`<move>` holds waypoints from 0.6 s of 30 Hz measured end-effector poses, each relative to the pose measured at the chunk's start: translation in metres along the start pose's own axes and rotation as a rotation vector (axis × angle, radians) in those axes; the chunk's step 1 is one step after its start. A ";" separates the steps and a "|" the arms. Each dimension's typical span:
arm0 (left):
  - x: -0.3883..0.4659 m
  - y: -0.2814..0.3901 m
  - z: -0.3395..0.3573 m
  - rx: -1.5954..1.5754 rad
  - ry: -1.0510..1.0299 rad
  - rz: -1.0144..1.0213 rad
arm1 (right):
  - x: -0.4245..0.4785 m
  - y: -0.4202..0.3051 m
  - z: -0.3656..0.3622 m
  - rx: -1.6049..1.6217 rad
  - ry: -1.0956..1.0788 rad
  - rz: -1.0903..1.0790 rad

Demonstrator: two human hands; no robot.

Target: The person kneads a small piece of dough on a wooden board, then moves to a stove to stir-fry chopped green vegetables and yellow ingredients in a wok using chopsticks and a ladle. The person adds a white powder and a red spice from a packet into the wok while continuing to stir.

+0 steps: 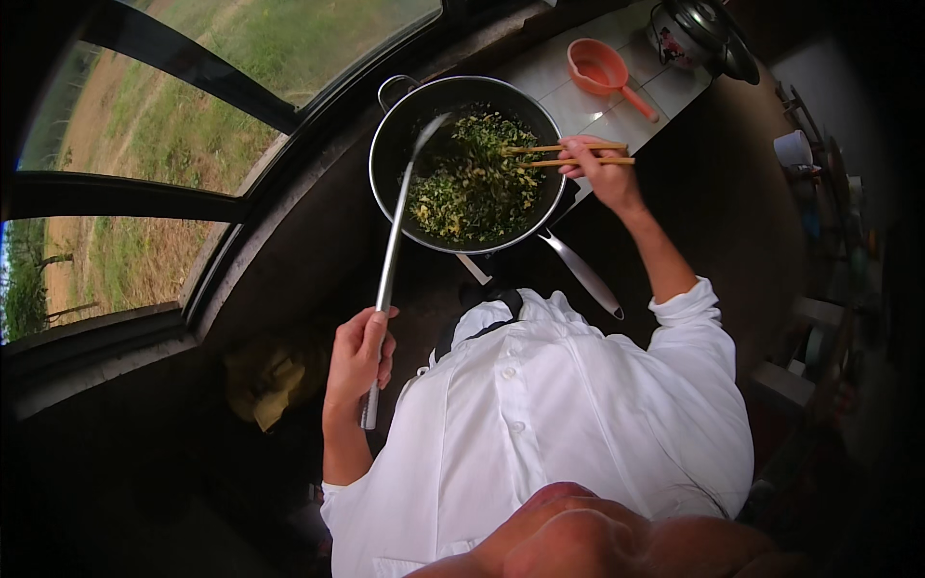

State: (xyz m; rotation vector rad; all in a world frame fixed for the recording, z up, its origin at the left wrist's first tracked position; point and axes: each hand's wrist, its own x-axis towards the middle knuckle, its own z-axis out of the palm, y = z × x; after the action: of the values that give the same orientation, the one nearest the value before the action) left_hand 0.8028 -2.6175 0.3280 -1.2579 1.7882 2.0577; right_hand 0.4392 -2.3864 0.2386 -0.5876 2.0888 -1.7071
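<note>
My left hand grips the long metal handle of a spatula, whose head rests inside the wok near its far left wall. In my right hand is a pair of wooden chopsticks, held slightly apart, their tips in the food. Chopped dark green leaves mixed with yellow bits cover much of the wok's bottom. The deep, dark wok has a bright metal rim, a loop handle at the far left and a long handle pointing towards me on the right.
An orange plastic ladle lies on the white tiled counter beyond the wok. Behind it stands a lidded pot with a floral pattern. A framed window runs along the left. Below it sits a yellowish bag.
</note>
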 end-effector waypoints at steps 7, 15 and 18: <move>0.025 -0.004 -0.002 0.180 0.006 -0.043 | -0.010 0.027 0.016 -0.040 -0.023 0.144; 0.005 0.022 0.013 -0.044 -0.117 -0.070 | -0.011 0.025 0.049 0.225 0.027 0.045; -0.001 0.023 0.000 0.063 -0.032 -0.010 | -0.011 -0.004 0.015 -0.001 0.050 0.027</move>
State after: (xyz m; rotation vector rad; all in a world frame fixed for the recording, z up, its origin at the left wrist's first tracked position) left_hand 0.7902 -2.6235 0.3461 -1.2072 1.8143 1.9885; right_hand 0.4566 -2.3935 0.2395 -0.5193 2.1222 -1.7225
